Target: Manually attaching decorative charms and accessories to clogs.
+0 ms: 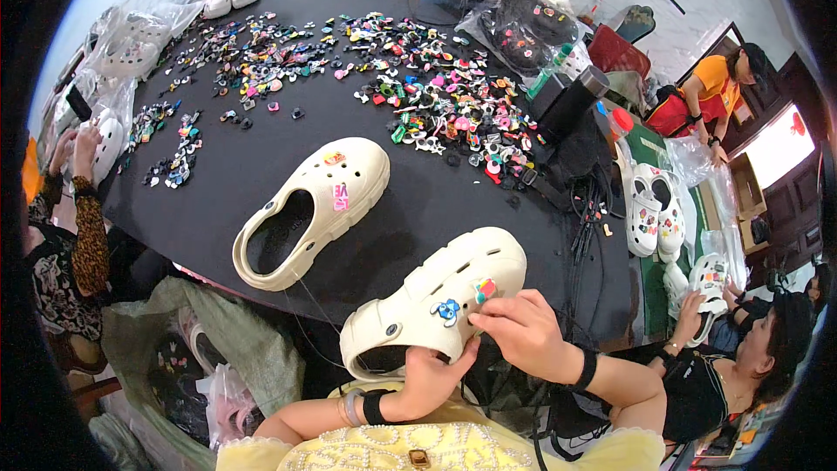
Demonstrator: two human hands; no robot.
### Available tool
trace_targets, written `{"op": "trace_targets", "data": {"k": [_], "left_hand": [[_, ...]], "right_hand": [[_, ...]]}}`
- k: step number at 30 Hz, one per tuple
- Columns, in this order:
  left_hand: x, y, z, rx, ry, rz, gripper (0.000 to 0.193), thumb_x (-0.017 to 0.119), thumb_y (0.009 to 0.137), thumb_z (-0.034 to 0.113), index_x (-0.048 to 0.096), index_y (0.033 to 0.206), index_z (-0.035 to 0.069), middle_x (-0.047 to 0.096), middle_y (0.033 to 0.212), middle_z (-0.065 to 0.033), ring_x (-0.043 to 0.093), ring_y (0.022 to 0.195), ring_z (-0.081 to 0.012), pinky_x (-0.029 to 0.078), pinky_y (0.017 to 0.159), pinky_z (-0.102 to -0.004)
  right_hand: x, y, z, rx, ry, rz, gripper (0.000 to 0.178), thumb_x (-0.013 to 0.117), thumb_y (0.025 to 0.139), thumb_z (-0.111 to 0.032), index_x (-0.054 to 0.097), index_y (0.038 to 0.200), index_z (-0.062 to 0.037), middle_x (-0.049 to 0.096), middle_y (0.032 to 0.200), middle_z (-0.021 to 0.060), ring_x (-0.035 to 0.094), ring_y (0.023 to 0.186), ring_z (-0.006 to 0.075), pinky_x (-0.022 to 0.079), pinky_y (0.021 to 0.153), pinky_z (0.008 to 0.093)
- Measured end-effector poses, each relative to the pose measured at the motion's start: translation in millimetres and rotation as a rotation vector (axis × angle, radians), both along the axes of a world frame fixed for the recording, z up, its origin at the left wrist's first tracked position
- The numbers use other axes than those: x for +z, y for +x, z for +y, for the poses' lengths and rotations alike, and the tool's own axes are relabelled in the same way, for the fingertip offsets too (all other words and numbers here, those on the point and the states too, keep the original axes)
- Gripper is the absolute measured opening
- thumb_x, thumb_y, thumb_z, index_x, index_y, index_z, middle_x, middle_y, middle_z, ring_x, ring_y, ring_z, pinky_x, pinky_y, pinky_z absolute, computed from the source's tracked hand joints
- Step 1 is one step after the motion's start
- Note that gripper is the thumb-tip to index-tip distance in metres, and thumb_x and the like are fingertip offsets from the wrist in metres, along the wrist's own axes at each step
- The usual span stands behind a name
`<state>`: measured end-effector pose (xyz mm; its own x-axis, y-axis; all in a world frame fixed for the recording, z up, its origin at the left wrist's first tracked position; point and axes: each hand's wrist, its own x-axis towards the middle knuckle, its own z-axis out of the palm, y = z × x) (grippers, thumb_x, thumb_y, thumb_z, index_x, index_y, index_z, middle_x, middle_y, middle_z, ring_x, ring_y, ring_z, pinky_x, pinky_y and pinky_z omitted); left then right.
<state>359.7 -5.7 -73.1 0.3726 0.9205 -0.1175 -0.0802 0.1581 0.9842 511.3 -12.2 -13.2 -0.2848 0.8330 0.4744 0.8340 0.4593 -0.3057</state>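
Note:
A cream clog (417, 283) is tilted on its side at the near edge of the black table. My left hand (433, 381) reaches into its foot opening and grips it, with the thumb outside against the upper. On the clog's upper sit a blue character charm (447, 311) and a multicoloured charm (485, 290). My right hand (526, 331) is closed in a pinch against the upper beside these charms; whatever its fingertips hold is hidden. The matching cream clog (356, 176) lies up and to the left, bearing an orange charm (334, 158) and a pink charm (341, 198).
Heaps of small colourful shoe charms (458, 113) cover the table's far half. A black cylinder (582, 100) and cables (591, 209) are at the right. Decorated white clogs (656, 214) stand beyond them. An open green sack (270, 340) sits below the table's left edge. Several people work around.

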Motion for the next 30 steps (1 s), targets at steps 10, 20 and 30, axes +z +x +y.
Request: {"op": "trace_targets", "data": {"k": [10,20,30], "left_hand": [[2,-3,-6,0.067,-0.036,-0.222,0.027,0.065,0.078,0.005,0.059,0.103,-0.003,0.064,0.093,-0.0077,0.060,0.082,-0.0126,0.047,0.071,-0.0259],[-15,-3,-10,0.046,0.200,-0.073,0.023,0.062,0.077,0.001,0.060,0.100,-0.002,0.064,0.092,-0.0130,0.061,0.081,-0.0225,0.047,0.073,-0.0319],[-19,-7,-9,0.010,0.261,-0.009,0.026,0.063,0.074,0.001,0.059,0.100,-0.002,0.062,0.094,-0.0147,0.060,0.087,-0.0289,0.045,0.079,-0.0355]], "right_hand": [[-4,0,-1,-0.077,-0.101,0.178,0.027,0.075,0.061,-0.010,0.066,0.086,-0.0123,0.059,0.083,-0.0017,0.051,0.067,0.0130,0.033,0.071,0.0295],[25,2,24,-0.070,-0.354,-0.310,0.079,0.073,0.057,-0.030,0.042,0.130,-0.0234,0.032,0.139,0.0069,0.031,0.127,0.0266,0.021,0.102,0.0493],[36,-2,56,0.365,-0.236,-0.642,0.052,0.060,0.072,-0.026,0.048,0.121,-0.0139,0.050,0.123,0.0024,0.047,0.115,0.0198,0.026,0.104,0.0453]]}}
